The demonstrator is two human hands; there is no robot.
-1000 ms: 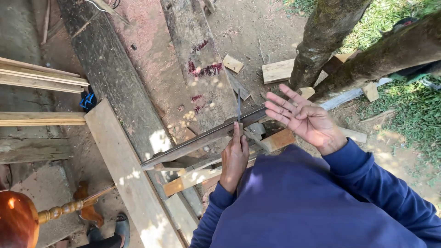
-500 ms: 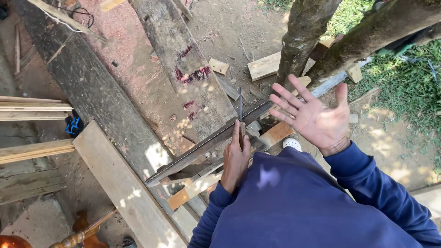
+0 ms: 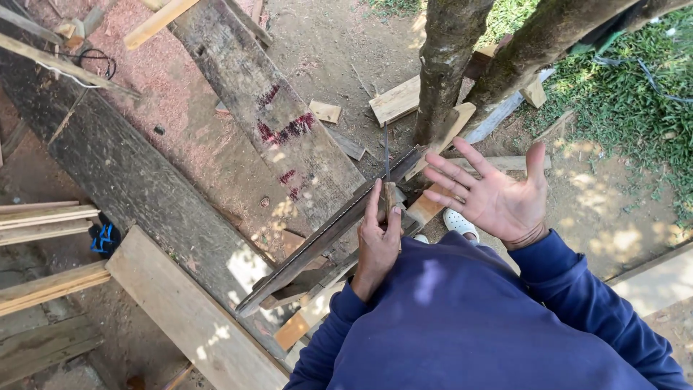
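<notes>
Seen from above, a person in a dark blue long-sleeved top (image 3: 462, 318) works outdoors over scattered timber. The left hand (image 3: 379, 242) is closed around the handle of a slim metal file (image 3: 386, 155), index finger stretched along it; the file's thin blade points away from the body and lies across the edge of a long dark saw blade (image 3: 328, 235) that runs diagonally from lower left to upper right. The right hand (image 3: 498, 198) hovers just right of the file, palm up, all five fingers spread wide and holding nothing. A white shoe (image 3: 458, 222) shows beneath that hand. Left of the saw blade lie a pale plank (image 3: 188, 314) and weathered dark boards (image 3: 278, 126) with red stains. Beyond stand two tree trunks (image 3: 444, 65), wood offcuts (image 3: 395, 101) and grass (image 3: 628, 101).
</notes>
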